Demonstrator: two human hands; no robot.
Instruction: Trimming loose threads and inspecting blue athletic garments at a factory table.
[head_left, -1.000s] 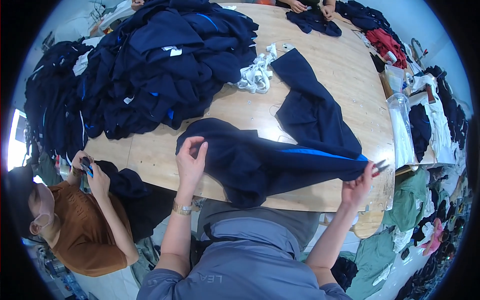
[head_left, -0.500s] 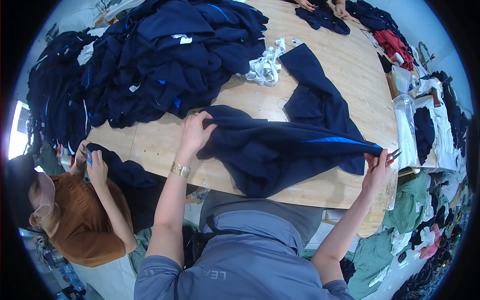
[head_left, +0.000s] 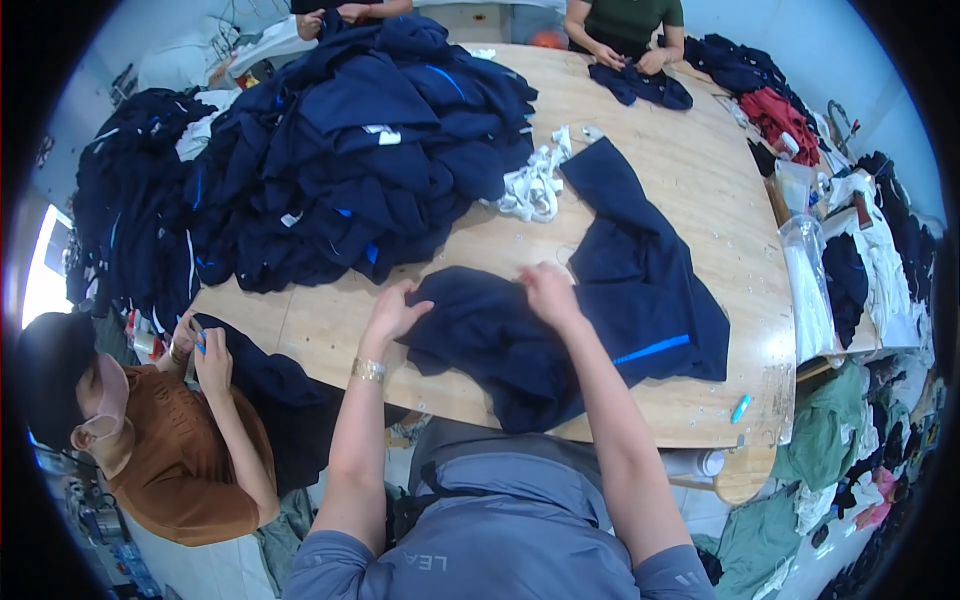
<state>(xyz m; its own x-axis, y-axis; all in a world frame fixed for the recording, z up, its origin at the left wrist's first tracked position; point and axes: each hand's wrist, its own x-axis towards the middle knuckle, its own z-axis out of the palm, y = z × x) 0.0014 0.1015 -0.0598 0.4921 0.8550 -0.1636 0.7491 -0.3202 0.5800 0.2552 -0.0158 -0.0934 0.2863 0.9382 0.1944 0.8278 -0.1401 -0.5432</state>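
Note:
A navy garment (head_left: pixel 640 262) with a bright blue stripe lies bent across the table in front of me, one long leg- or sleeve-like part reaching away from me. At its left end, my left hand (head_left: pixel 396 314) is closed with thumb and fingers on the cloth's edge. My right hand (head_left: pixel 552 296) is at the upper edge near the middle, its fingers curled together. A small reddish bit shows at those fingertips, too blurred to name. My right forearm covers part of the cloth.
A big heap of navy garments (head_left: pixel 330 150) fills the table's far left. White strips (head_left: pixel 532 188) lie beside it. A small light-blue object (head_left: pixel 740 408) lies near the right edge. A co-worker in brown (head_left: pixel 190 460) handles dark cloth at left; another (head_left: pixel 630 40) works across the table.
My right hand has come left from the garment's striped right end, where it held red-handled snips, to the middle of the upper edge. The striped part now lies down on the table.

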